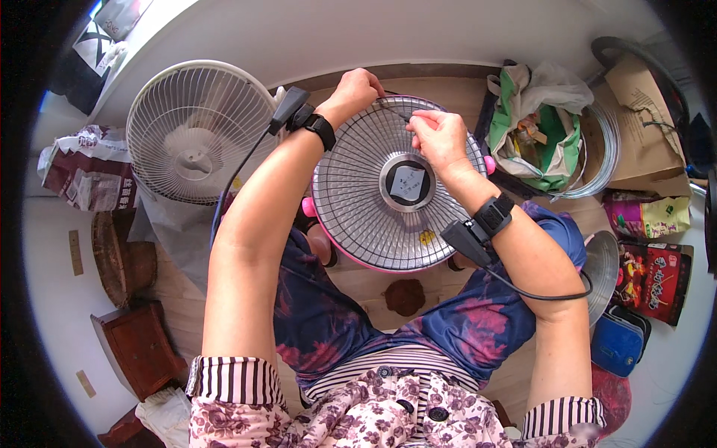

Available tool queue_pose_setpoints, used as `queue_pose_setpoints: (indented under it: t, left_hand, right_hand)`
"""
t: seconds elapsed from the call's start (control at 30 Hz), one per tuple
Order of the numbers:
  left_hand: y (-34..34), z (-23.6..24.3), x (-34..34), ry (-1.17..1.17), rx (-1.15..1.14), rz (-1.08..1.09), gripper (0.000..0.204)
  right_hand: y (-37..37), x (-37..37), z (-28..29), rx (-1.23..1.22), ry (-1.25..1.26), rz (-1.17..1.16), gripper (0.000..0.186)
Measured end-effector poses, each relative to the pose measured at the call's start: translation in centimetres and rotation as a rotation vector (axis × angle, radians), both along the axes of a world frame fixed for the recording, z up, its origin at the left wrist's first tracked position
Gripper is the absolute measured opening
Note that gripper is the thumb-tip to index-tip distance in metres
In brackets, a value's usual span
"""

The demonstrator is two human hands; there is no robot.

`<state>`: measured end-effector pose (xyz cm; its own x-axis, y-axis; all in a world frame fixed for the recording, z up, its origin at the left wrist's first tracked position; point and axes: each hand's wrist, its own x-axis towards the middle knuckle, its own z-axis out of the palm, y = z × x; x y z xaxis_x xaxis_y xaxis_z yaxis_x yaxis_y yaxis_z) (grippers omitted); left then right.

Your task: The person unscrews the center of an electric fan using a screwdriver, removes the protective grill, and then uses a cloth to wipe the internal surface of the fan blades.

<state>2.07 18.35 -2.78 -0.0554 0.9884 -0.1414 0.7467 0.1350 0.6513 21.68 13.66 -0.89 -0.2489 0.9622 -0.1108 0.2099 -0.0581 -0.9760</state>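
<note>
Between my knees stands a round heater with a pink rim, a wire grille over a silvery dish and a label at its hub. My left hand is at the far left part of its rim, fingers curled down; what they grip is hidden. Over the upper right of the grille, my right hand is closed in a pinch. A thin dark piece shows at its fingertips, pointing toward the left hand; its kind is too small to tell. Pink knobs stick out at the heater's two sides.
At the left stands a white fan, beside a maroon-and-white bag. To the right are a green-and-white bag, coiled wire and cardboard. A metal bowl sits near my right knee. A wall curves behind the heater.
</note>
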Motion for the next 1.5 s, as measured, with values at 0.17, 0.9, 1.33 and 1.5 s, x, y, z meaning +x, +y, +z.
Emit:
queue_pose_setpoints:
  t: [0.17, 0.9, 1.33, 1.5]
  left_hand:
    - [0.1, -0.2, -0.1, -0.047, -0.019, 0.050, 0.022]
    - [1.9, -0.5, -0.1, 0.144, 0.010, -0.005, 0.017]
    - [3.3, -0.3, -0.1, 0.385, -0.216, 0.027, 0.041]
    - [2.8, -0.3, 0.0, 0.331, -0.173, 0.082, 0.031]
  right_hand:
    - [-0.1, -0.1, 0.4, -0.040, -0.005, 0.023, 0.026]
    - [0.1, -0.2, -0.3, 0.034, 0.066, -0.042, 0.016]
    - [0.2, -0.3, 0.2, -0.056, 0.016, 0.013, 0.025]
    - [0.0, -0.3, 0.0, -0.087, 0.048, 0.008, 0.028]
